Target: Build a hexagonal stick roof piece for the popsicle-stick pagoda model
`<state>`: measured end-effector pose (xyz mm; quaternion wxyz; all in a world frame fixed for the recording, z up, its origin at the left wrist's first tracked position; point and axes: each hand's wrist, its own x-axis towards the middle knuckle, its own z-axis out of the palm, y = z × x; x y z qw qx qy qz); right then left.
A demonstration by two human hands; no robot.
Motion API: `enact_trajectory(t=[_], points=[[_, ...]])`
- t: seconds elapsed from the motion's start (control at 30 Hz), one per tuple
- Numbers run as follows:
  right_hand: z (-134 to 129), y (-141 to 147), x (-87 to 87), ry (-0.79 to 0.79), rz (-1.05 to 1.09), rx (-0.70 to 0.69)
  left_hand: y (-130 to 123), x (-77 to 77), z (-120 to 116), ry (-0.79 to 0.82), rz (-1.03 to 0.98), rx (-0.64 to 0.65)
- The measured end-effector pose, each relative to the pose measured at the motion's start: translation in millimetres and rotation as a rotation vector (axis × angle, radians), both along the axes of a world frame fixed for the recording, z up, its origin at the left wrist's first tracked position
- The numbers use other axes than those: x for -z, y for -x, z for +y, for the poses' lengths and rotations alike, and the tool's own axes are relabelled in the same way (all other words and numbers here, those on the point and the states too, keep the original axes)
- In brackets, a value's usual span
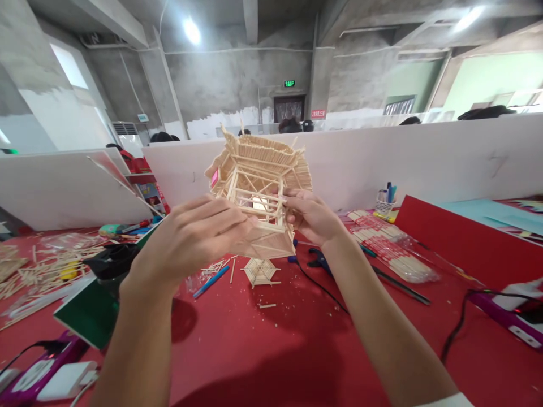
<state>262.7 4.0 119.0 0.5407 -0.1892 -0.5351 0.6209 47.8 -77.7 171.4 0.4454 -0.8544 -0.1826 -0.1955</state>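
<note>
Raised above the red table is a model pavilion built of thin wooden sticks, with a layered flared roof and an open lattice frame. A small pink patch shows on the left end of its roof. My left hand is closed on the pavilion's lower left side, its fingertips partly hidden. On the right side, my right hand pinches a post near the lattice. Below the model, a small six-sided stick web lies on the table. A short loose stick is in front of it.
Packs of sticks, a red board and a dark clamp are to the right. A blue pen, a green board and loose sticks lie left. Power strips with cords flank the table; a white partition stands behind.
</note>
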Motion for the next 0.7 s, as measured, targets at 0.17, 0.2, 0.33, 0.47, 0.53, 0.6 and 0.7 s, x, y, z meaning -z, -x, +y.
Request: enact_trajectory(t=[0.17,0.2,0.33,0.47,0.53,0.6,0.7], points=[[2.3,-1.2,-0.5,0.125,0.068,-0.006,-2.0,4.6,6.0,-0.096,-0.022,0.023],[3.2,-0.9,-0.1,0.152,0.077,-0.009,-2.3,5.6,7.7,-0.074,-0.040,0.015],[7.3,1.3,2.0,0.202,0.100,-0.019,-3.0,7.2,11.2,0.119,-0.153,-0.053],[8.8,1.8,2.8,0.189,0.100,-0.018,-1.7,7.4,12.1,0.267,-0.242,-0.036],[8.2,0.8,2.2,0.190,0.098,-0.016,-1.2,8.6,13.2,0.275,-0.261,-0.024],[7.2,-0.5,1.1,0.195,0.102,-0.012,-1.6,10.6,14.7,0.250,-0.271,-0.014],[5.5,-2.2,-0.5,0.194,0.116,-0.015,-4.4,13.3,16.2,0.165,-0.284,0.004]])
